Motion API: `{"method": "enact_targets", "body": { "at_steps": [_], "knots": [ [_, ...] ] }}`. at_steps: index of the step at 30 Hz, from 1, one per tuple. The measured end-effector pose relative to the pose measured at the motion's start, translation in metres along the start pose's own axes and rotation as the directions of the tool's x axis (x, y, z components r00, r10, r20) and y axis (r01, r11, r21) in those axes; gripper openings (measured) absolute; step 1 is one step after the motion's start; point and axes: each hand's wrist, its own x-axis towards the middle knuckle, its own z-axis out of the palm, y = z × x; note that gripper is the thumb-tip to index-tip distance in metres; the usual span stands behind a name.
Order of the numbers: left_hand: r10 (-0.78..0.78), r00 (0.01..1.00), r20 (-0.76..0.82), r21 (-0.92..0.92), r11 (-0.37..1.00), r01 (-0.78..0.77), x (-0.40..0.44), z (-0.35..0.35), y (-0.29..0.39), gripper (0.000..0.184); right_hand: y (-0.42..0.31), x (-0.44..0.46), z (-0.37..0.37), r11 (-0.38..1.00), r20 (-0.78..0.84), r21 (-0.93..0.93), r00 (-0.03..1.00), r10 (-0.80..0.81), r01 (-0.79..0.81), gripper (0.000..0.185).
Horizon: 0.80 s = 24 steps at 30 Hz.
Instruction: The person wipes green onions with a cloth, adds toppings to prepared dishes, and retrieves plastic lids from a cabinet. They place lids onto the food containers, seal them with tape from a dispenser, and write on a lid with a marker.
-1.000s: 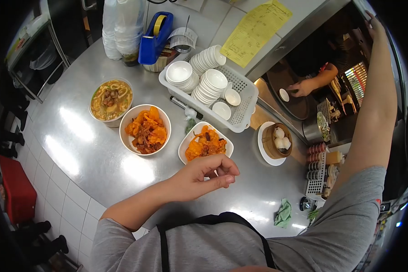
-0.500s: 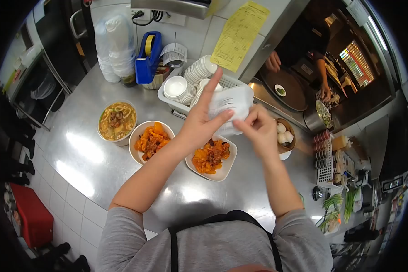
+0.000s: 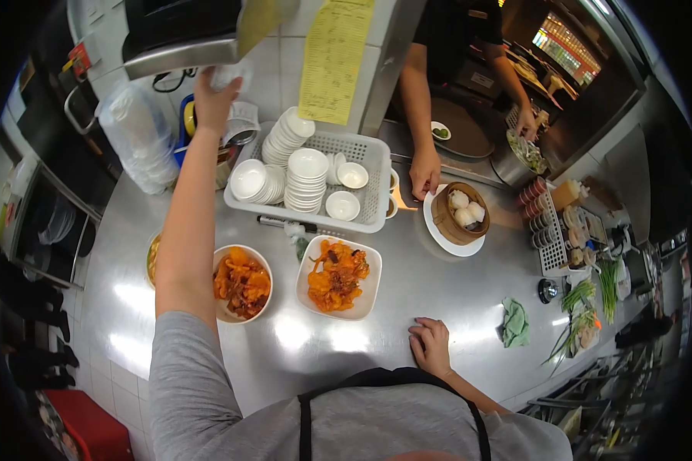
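Note:
My left hand [image 3: 217, 100] reaches up to the back wall, just under the metal edge of a black wall unit [image 3: 181, 58]. Its fingers are closed on a pale, crumpled paper slip [image 3: 231, 77], whose print is too blurred to read. On the steel counter's near side, my right hand [image 3: 430, 346] rests with loosely bent fingers, holding nothing. Between the hands stand a square white dish [image 3: 365, 288] of orange fried food and a round white bowl [image 3: 261, 307] of similar food. My left forearm partly covers a noodle soup bowl [image 3: 152, 261].
A white basket [image 3: 373, 165] holds stacked small bowls. At the serving window, a co-worker's hand [image 3: 425, 170] touches a white plate [image 3: 442, 238] bearing a bamboo steamer [image 3: 446, 211] of dumplings. A green cloth [image 3: 515, 323] and a call bell [image 3: 547, 290] lie right. Bagged cups [image 3: 134, 138] stand left.
My left hand has carried the slip up and left from above the basket. My right hand has released it and dropped to the counter. The co-worker's hand has come to the steamer's plate.

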Motion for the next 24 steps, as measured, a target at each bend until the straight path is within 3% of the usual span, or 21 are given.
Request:
{"method": "enact_targets", "body": {
  "at_steps": [2,3,5,6,8,10,13,15,17,18,19,20,21,23,24],
  "knots": [
    [-0.230,0.973,-0.013,0.181,0.957,0.229,0.020,-0.004,-0.041,0.062,-0.002,0.000,0.001,0.998,-0.008,0.019,0.998,0.065,-0.064,0.022],
    [-0.230,0.973,0.003,0.173,0.959,0.226,0.027,-0.010,-0.077,0.062,-0.003,0.002,0.000,0.994,-0.009,0.036,0.995,0.104,-0.104,0.021],
    [-0.430,0.903,-0.014,0.592,0.724,0.354,0.029,-0.015,-0.143,0.062,-0.002,0.002,0.000,0.994,-0.022,0.035,0.994,0.106,-0.105,0.021],
    [-0.432,0.902,-0.010,0.588,0.727,0.355,0.019,-0.009,-0.145,0.062,-0.003,0.001,0.000,0.995,-0.024,0.041,0.995,0.096,-0.095,0.022],
    [-0.536,0.842,-0.060,0.229,0.814,0.534,-0.006,-0.005,-0.145,0.071,-0.004,0.002,-0.002,0.994,-0.022,0.039,0.995,0.101,-0.100,0.021],
    [-0.580,0.808,0.101,0.358,0.779,0.514,-0.005,-0.007,-0.102,0.093,0.000,0.000,0.001,0.998,-0.070,0.029,0.996,0.063,-0.061,0.021],
    [-0.526,0.850,0.018,0.630,0.666,0.399,-0.045,0.003,0.023,0.099,0.011,0.000,0.005,0.992,-0.047,0.084,0.994,0.095,-0.091,0.019],
    [-0.173,0.981,0.085,0.757,0.652,0.049,-0.065,-0.019,0.034,0.091,0.012,0.009,0.005,0.996,-0.058,0.084,0.998,0.040,-0.035,0.018],
    [-0.151,0.957,0.248,0.348,0.936,0.058,-0.127,-0.043,0.127,0.082,0.012,0.005,0.007,0.998,-0.136,0.061,0.991,0.015,-0.007,0.016],
    [-0.281,0.929,0.239,0.161,0.955,0.247,-0.167,-0.054,0.185,0.080,0.013,0.004,0.008,0.997,-0.095,0.070,0.995,-0.011,0.018,0.016],
    [-0.222,0.925,0.310,0.105,0.974,0.198,-0.202,-0.076,0.208,0.071,0.014,0.004,0.008,0.997,-0.117,0.070,0.993,-0.008,0.017,0.015],
    [-0.266,0.908,0.324,0.040,0.963,0.268,-0.235,-0.102,0.233,0.082,0.015,0.002,0.011,0.997,-0.140,0.072,0.990,0.002,0.008,0.014],
    [-0.277,0.895,0.349,-0.149,0.927,0.345,-0.272,-0.130,0.249,0.073,0.018,0.002,0.013,0.997,-0.136,0.076,0.991,-0.007,0.017,0.014],
    [-0.241,0.832,0.499,-0.461,0.740,0.490,-0.353,-0.203,0.248,0.073,0.022,0.002,0.015,0.996,-0.092,0.079,0.995,-0.037,0.044,0.014],
    [-0.187,0.867,0.461,-0.577,0.679,0.454,-0.401,-0.235,0.237,0.074,0.020,0.002,0.015,0.996,-0.123,0.067,0.991,-0.057,0.066,0.013]
  ]
}}
